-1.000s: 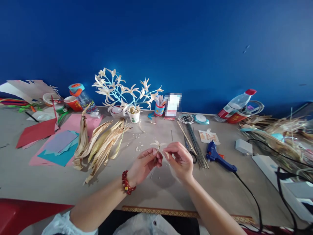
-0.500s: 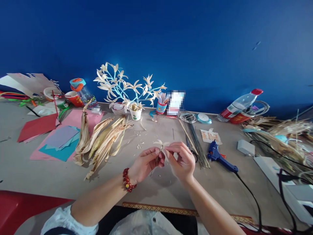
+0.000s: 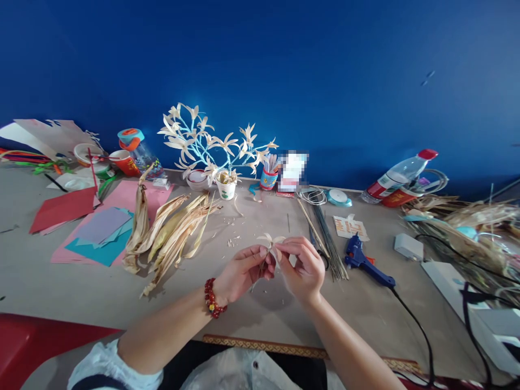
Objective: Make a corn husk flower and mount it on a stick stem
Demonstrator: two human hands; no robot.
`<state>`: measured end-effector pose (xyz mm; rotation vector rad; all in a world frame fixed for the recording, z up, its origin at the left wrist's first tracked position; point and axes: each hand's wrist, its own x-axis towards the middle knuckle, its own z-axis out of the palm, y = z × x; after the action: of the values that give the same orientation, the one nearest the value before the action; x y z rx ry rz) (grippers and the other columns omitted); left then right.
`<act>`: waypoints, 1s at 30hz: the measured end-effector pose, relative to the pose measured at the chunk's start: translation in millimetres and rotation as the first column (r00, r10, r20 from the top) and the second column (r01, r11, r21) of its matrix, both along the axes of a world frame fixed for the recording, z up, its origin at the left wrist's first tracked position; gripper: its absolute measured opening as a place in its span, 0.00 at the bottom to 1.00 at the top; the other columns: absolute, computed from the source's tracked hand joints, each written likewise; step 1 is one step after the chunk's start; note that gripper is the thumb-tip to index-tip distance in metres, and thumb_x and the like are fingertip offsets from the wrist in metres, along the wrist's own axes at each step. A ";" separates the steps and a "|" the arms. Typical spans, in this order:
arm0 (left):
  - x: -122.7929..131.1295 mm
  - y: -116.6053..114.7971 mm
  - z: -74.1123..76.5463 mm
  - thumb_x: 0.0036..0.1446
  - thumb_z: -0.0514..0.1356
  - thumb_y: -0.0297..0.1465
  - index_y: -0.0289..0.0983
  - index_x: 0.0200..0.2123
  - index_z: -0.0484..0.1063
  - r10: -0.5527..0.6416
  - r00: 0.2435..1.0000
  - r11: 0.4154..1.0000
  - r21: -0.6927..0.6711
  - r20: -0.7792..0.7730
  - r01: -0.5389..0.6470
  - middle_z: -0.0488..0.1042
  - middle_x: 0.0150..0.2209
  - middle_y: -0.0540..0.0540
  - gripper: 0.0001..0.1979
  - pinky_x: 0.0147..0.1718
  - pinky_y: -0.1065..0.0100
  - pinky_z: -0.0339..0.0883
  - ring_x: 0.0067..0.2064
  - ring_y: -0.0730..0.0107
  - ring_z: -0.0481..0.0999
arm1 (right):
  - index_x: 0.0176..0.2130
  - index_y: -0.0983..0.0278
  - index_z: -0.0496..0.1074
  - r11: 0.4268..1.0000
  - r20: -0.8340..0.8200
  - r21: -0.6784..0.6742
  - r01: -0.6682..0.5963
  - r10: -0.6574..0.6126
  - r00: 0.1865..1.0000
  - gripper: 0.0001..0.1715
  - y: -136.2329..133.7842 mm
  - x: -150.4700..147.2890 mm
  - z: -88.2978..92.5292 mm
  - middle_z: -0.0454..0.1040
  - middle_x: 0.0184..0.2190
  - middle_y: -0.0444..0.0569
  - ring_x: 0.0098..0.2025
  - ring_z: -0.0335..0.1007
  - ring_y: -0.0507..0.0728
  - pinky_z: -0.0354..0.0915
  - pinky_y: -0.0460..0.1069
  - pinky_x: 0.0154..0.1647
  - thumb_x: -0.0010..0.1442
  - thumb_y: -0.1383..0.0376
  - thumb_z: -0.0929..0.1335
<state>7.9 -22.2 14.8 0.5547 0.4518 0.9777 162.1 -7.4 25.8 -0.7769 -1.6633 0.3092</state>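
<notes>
A small cream corn-husk flower (image 3: pixel 268 239) is held between both hands above the table's front middle. My left hand (image 3: pixel 247 268), with a red bead bracelet at its wrist, is closed round the flower's lower end. The thumb and fingertips of my right hand (image 3: pixel 303 265) pinch a petal on its right side. Fingers hide the flower's base. Behind, a paper cup (image 3: pixel 226 188) holds blue-wrapped branches (image 3: pixel 195 143) with similar husk flowers. Dried corn husks (image 3: pixel 174 233) lie to the left of my hands.
Right of my hands lie scissors (image 3: pixel 323 257), a bundle of thin wires (image 3: pixel 331 238) and a blue glue gun (image 3: pixel 365 262) with its cord. Coloured paper (image 3: pixel 101 233) is at the left. A tilted plastic bottle (image 3: pixel 400 176) and piled husks (image 3: pixel 479 222) are at the right.
The view has shifted very slightly. Both hands keep nearly the same place and hold on the flower.
</notes>
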 end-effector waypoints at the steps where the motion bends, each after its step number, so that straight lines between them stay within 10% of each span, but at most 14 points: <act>1: -0.1 0.0 -0.3 0.59 0.65 0.33 0.31 0.30 0.74 -0.006 1.000 1.000 0.004 0.003 0.006 0.73 0.29 0.44 0.10 0.33 0.72 0.65 0.31 0.71 0.73 | 0.39 0.60 0.76 1.000 0.000 0.002 -0.002 0.002 1.000 0.14 -0.2 0.0 -0.1 0.74 0.31 0.47 0.32 0.72 0.53 0.70 0.48 0.32 0.57 0.78 0.70; 13: 2.0 -0.7 -3.5 0.59 0.65 0.34 0.33 0.31 0.73 0.060 0.998 0.997 0.047 -0.010 -0.059 0.73 0.29 0.46 0.11 0.33 0.72 0.64 0.31 0.73 0.72 | 0.47 0.60 0.73 0.999 -0.026 -0.053 0.012 -0.013 1.000 0.19 -2.2 1.7 -7.3 0.73 0.31 0.46 0.28 0.67 0.52 0.68 0.48 0.30 0.57 0.76 0.70; 30: 0.1 -1.8 -12.6 0.64 0.59 0.37 0.35 0.32 0.72 0.236 0.953 0.888 0.441 -0.191 -0.131 0.71 0.31 0.47 0.12 0.36 0.68 0.64 0.32 0.72 0.69 | 0.37 0.61 0.72 0.926 -0.249 -0.201 -0.319 0.266 0.931 0.09 -10.1 -0.2 -12.0 0.73 0.28 0.45 0.26 0.69 0.52 0.67 0.50 0.30 0.61 0.75 0.69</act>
<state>8.1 -24.1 2.2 1.0492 0.5165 1.2095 161.9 -17.5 13.8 -0.6396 -1.5476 0.7923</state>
